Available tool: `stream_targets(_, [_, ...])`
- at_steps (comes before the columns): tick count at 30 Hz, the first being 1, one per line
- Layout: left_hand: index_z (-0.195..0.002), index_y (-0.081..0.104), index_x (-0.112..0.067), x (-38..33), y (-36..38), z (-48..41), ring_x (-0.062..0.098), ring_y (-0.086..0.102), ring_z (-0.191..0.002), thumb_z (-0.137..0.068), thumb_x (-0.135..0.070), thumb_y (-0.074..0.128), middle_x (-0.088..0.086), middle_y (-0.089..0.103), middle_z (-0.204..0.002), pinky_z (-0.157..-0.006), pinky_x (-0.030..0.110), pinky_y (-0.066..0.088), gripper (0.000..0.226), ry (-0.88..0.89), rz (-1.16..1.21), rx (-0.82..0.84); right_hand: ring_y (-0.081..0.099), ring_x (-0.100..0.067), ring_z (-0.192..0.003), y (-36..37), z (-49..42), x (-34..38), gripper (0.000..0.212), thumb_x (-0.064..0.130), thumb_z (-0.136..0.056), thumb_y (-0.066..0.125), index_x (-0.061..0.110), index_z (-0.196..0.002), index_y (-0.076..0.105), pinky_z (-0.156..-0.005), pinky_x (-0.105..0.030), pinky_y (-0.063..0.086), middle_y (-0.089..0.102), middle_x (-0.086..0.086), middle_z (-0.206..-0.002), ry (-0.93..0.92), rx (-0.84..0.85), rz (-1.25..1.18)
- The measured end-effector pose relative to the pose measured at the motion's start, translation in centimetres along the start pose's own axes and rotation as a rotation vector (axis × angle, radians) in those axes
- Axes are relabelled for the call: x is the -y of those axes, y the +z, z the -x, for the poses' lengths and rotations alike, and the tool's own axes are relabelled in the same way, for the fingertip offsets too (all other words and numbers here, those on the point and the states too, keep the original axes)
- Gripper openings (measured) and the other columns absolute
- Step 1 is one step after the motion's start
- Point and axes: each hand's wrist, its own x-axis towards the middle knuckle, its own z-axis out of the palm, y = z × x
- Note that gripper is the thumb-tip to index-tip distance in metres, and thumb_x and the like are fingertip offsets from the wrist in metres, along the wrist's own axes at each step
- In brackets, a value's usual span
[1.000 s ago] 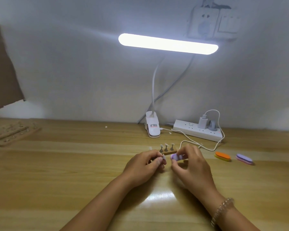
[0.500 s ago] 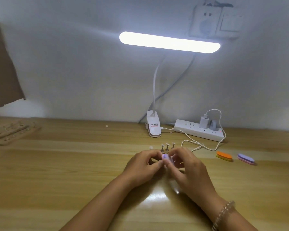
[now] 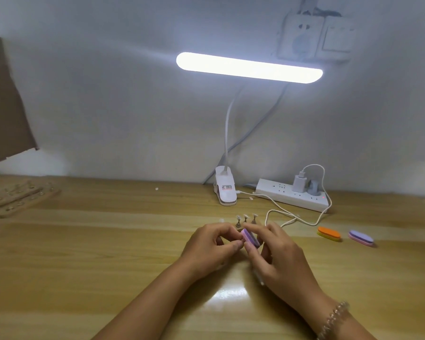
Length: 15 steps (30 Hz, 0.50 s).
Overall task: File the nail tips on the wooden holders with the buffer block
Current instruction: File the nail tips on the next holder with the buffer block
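My right hand (image 3: 277, 256) grips a small purple and pink buffer block (image 3: 250, 238) between thumb and fingers. My left hand (image 3: 211, 246) is curled close against it and pinches something small at its fingertips; the piece itself is hidden. Just behind both hands three nail tips on stands (image 3: 245, 220) poke up; their wooden holder is mostly hidden by my fingers.
An orange buffer block (image 3: 329, 233) and a purple one (image 3: 361, 238) lie at the right. A white power strip (image 3: 292, 197) with a cable and a clip lamp base (image 3: 226, 190) stand by the wall. More wooden holders (image 3: 17, 197) lie far left.
The buffer block has swung from lying sideways at my right fingertips to pointing toward my left fingertips, and both hands have closed together.
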Motion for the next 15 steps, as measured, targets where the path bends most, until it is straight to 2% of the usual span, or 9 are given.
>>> stream_targets(3, [-0.085,0.074,-0.028,-0.16,-0.08,0.0,0.004,0.045,-0.05,-0.088,-0.017,0.071,-0.023,0.063,-0.064,-0.054,0.032,0.047,0.012,-0.003,0.025,-0.018,0.057,-0.007,-0.068,-0.22,0.0,0.31,0.04,0.035,-0.086,0.058,0.033,-0.126,0.061,-0.06,-0.017,0.046,0.048,0.021,-0.089,0.006,0.016,-0.05])
stream_targets(5, [-0.08,0.071,-0.033,-0.26,-0.11,-0.03,0.001,0.044,-0.049,-0.087,-0.015,0.071,-0.024,0.063,-0.063,-0.053,0.027,0.045,0.019,0.0,0.027,-0.031,0.057,-0.01,-0.065,-0.12,-0.07,0.38,0.034,0.036,-0.084,0.063,0.031,-0.118,0.063,-0.059,-0.028,0.051,0.053,0.019,-0.087,-0.011,-0.002,-0.069])
stream_targets(6, [-0.078,0.071,-0.035,-0.23,-0.09,-0.04,0.0,0.043,-0.049,-0.086,-0.016,0.072,-0.024,0.064,-0.065,-0.054,0.025,0.042,0.021,0.001,0.023,-0.037,0.057,-0.01,-0.063,-0.04,-0.12,0.26,0.028,0.037,-0.085,0.067,0.031,-0.112,0.065,-0.058,-0.029,0.051,0.055,0.017,-0.085,-0.007,-0.021,-0.073])
stream_targets(8, [-0.077,0.072,-0.037,-0.13,-0.03,-0.06,0.001,0.041,-0.049,-0.084,-0.022,0.075,-0.023,0.065,-0.07,-0.056,0.024,0.038,0.017,0.007,0.013,-0.043,0.057,-0.01,-0.062,-0.02,-0.36,-0.17,0.021,0.041,-0.082,0.073,0.03,-0.098,0.065,-0.058,-0.028,0.048,0.057,0.013,-0.08,0.063,-0.057,-0.08])
stream_targets(10, [-0.076,0.072,-0.037,-0.16,0.06,0.0,0.001,0.04,-0.049,-0.082,-0.028,0.077,-0.024,0.063,-0.067,-0.055,0.025,0.036,0.012,0.015,0.013,-0.04,0.057,-0.009,-0.066,-0.09,-0.49,-0.52,0.022,0.044,-0.08,0.073,0.03,-0.09,0.061,-0.06,-0.027,0.047,0.057,0.01,-0.08,0.141,-0.075,-0.091])
stream_targets(13, [-0.068,0.068,-0.044,-0.45,0.14,0.1,0.001,0.038,-0.047,-0.071,-0.032,0.072,-0.025,0.061,-0.063,-0.053,0.021,0.033,0.013,0.01,0.029,-0.056,0.056,-0.009,-0.074,0.0,-0.18,-0.01,0.027,0.05,-0.078,0.071,0.029,-0.086,0.056,-0.06,-0.03,0.05,0.054,0.013,-0.082,0.078,-0.073,-0.078])
stream_targets(15, [-0.065,0.067,-0.047,-0.55,0.13,0.11,0.001,0.039,-0.048,-0.065,-0.031,0.067,-0.025,0.062,-0.067,-0.052,0.021,0.034,0.016,0.003,0.017,-0.067,0.055,-0.009,-0.076,0.16,0.01,0.36,0.032,0.054,-0.077,0.07,0.029,-0.084,0.053,-0.061,-0.027,0.048,0.053,0.015,-0.082,0.027,-0.048,-0.084])
